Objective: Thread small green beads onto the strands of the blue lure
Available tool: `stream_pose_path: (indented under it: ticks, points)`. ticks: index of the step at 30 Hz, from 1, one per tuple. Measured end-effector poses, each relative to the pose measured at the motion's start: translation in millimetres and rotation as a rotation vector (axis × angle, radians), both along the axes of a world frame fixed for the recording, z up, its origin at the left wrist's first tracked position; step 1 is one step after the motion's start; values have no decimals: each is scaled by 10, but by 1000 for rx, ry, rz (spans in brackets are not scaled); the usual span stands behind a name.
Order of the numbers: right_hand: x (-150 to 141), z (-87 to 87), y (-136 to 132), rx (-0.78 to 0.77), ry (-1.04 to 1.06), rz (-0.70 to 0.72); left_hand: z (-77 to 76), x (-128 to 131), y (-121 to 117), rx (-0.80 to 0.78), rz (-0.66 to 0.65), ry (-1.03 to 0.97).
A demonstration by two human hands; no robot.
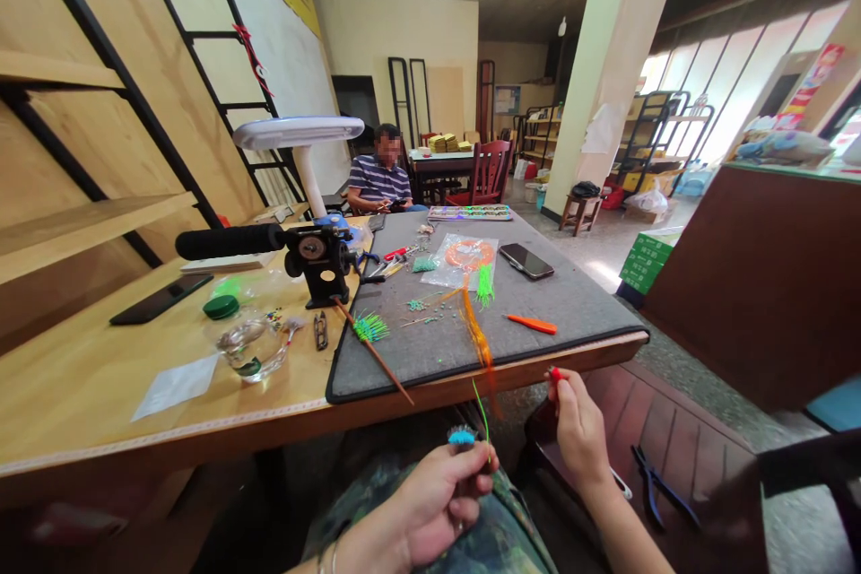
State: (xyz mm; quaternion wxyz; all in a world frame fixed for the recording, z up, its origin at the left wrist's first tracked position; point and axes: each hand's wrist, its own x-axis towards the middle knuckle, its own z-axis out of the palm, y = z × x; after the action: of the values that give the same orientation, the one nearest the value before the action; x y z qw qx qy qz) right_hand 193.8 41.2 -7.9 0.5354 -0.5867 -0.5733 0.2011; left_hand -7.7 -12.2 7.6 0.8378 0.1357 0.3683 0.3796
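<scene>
My left hand [430, 502] is low in the view above my camouflage-patterned lap, its fingers pinching a small blue bristly tuft [461, 436]. A thin green wire [482, 413] rises from that tuft. My right hand [579, 432] is raised to the right, with its fingertips closed on a small red piece [555, 374]. I cannot tell whether the red piece touches the wire. Both hands are below the near edge of the wooden table [202, 395], and neither touches it.
A grey mat [558, 345] holds beading supplies, an orange-handled tool [531, 324], and a phone [526, 260]. A black spooling device [319, 258] and glass bowl [246, 346] stand nearby. Pliers [663, 489] lie on a bench. A seated person [380, 179] is across the table.
</scene>
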Motion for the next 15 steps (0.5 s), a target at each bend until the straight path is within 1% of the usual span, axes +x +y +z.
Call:
stream_pose_path:
  ticks: [2,4,5,7,9,12,15]
  points:
    - [196,201,233,89,-322,-118,-9,4,-17,72,5,38]
    - [370,408,503,98,-609,-215,-52,3,-6,131,-15,64]
    - [442,502,642,86,-691,-236,-81,0,8,148,-52,70]
    - [557,650,910,54,-782,-250,-139,-9,42,191,-124,78]
    - [635,733,1146,11,-832,-244,-179,-22,66,242,-169,96]
    - [701,752,1389,-68,-891,-208,-186,-44,66,301,-134,135]
    - [692,710,1438,-95,-910,-176,-157,-61,37,321,-46,145]
